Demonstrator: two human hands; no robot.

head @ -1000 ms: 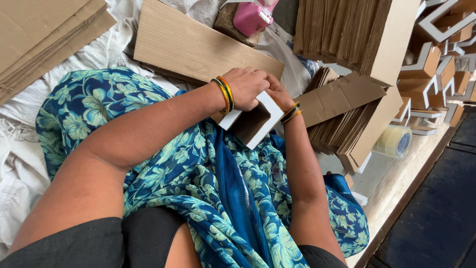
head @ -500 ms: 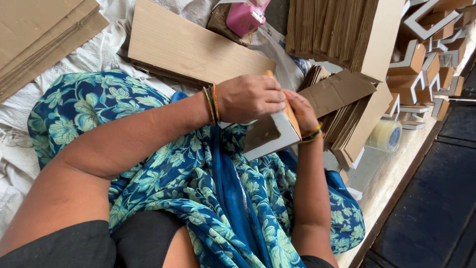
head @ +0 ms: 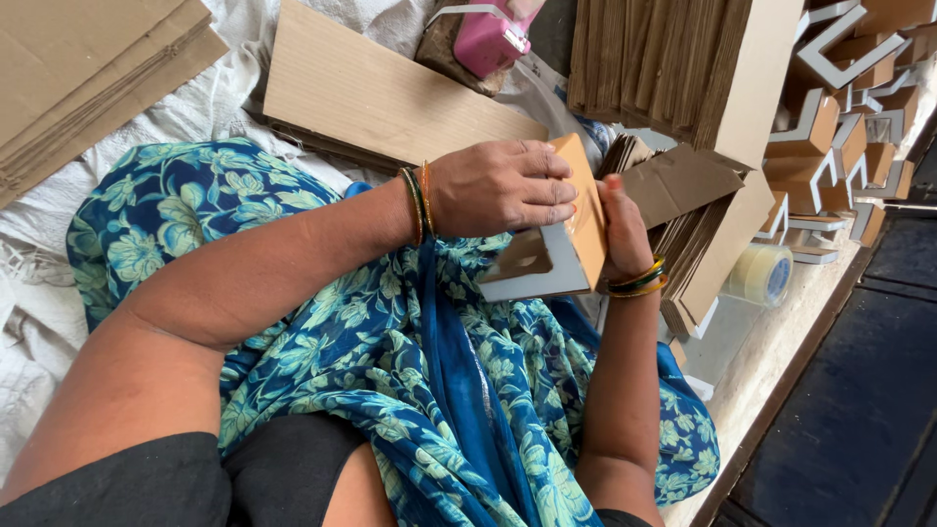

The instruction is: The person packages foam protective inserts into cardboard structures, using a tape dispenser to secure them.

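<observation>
We hold the small cardboard piece (head: 566, 244) w/ both hands: left hand (head: 503, 187) grip on top, right hand (head: 625, 229) behind. Uneven pressing may bend its flap.

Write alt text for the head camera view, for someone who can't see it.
Seen from above, a seated person's left hand and right hand hold a small folded cardboard piece over a lap draped in blue floral cloth. Flat cardboard sheets, a pink tape dispenser and a roll of clear tape lie around.
</observation>
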